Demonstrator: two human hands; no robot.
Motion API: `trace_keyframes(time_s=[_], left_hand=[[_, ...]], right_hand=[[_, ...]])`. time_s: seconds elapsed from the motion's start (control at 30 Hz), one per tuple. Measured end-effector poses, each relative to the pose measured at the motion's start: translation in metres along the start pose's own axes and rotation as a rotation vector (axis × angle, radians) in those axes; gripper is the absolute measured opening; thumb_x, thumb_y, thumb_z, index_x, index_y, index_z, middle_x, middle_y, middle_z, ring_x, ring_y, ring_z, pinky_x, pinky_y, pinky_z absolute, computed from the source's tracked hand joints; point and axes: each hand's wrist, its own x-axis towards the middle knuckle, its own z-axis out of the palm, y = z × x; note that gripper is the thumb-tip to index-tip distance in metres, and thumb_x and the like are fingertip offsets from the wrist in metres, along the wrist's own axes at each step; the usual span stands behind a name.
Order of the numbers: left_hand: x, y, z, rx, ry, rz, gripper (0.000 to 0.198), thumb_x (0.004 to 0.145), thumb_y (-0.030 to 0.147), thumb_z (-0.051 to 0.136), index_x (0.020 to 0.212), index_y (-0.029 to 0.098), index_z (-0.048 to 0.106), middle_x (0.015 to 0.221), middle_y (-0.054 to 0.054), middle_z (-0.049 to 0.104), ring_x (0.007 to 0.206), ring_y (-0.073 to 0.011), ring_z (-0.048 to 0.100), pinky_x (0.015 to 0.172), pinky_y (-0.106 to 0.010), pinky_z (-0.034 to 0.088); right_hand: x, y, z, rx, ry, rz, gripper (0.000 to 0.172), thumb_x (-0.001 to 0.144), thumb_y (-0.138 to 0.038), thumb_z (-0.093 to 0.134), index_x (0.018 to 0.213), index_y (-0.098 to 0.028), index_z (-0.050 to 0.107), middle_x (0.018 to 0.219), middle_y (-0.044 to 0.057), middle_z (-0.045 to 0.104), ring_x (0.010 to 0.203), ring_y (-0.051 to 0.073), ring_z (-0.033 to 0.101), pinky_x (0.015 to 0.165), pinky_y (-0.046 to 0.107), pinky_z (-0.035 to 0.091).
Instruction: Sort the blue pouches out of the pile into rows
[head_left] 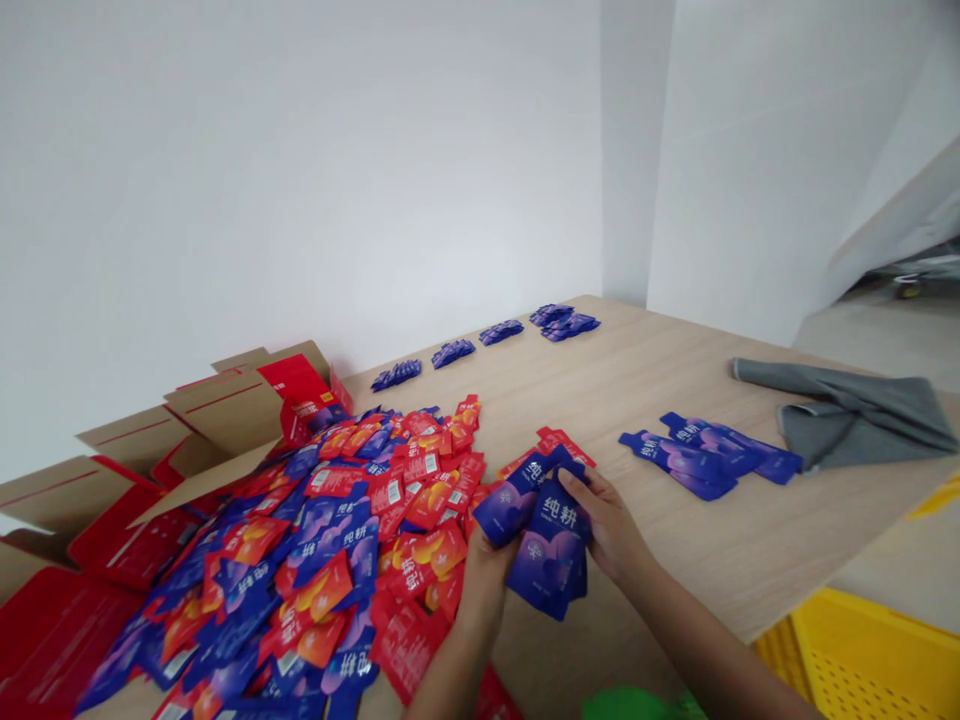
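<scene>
My left hand (489,560) is closed on a blue pouch (510,508) with a purple print. Beside it, my right hand (604,515) pinches the top of a small bunch of blue pouches (551,560), their white lettering facing me. The two held lots touch and partly overlap above the table. Just behind my hands lie a few red pouches (555,440). To the left spreads a big mixed heap of red and blue pouches (360,540). Several blue pouches (694,455) lie fanned out on the table to the right of my right hand.
Open red cardboard boxes (135,540) line the left side. Small stacks of blue pouches (454,352) stand in a row along the table's far edge. A grey cloth (862,410) lies at the right edge of the wooden table (645,370). A yellow crate (862,640) is below, at lower right.
</scene>
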Motion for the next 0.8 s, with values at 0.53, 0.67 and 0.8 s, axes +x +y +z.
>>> trace_keyframes(time_s=[0.53,0.67,0.8], left_hand=[[-0.021,-0.004,0.005,0.003,-0.265,-0.444,0.056,0.044,0.019,0.086,0.096,0.013,0.066,0.083,-0.009,0.072,0.081,-0.0266,0.068,0.078,-0.036,0.054],[-0.020,-0.007,0.003,-0.018,-0.219,-0.526,0.055,0.044,0.011,0.082,0.096,0.013,0.066,0.080,-0.009,0.072,0.080,-0.0274,0.069,0.075,-0.035,0.055],[-0.021,-0.006,0.006,-0.006,-0.197,-0.579,0.051,0.047,0.011,0.079,0.097,0.013,0.065,0.078,-0.008,0.072,0.075,-0.0261,0.069,0.072,-0.035,0.055]], right_hand=[[-0.008,0.015,0.001,-0.564,-0.110,-0.116,0.029,0.073,-0.050,0.067,0.074,-0.021,0.069,0.067,-0.001,0.065,0.064,0.018,0.056,0.062,0.029,0.044],[-0.007,0.019,-0.006,-0.676,-0.087,-0.192,0.027,0.079,-0.049,0.061,0.084,-0.023,0.069,0.084,0.002,0.071,0.083,0.023,0.062,0.080,0.034,0.046],[-0.005,0.020,-0.006,-0.765,-0.073,-0.282,0.031,0.086,-0.048,0.050,0.097,-0.025,0.068,0.103,0.004,0.070,0.102,0.025,0.061,0.093,0.038,0.042]])
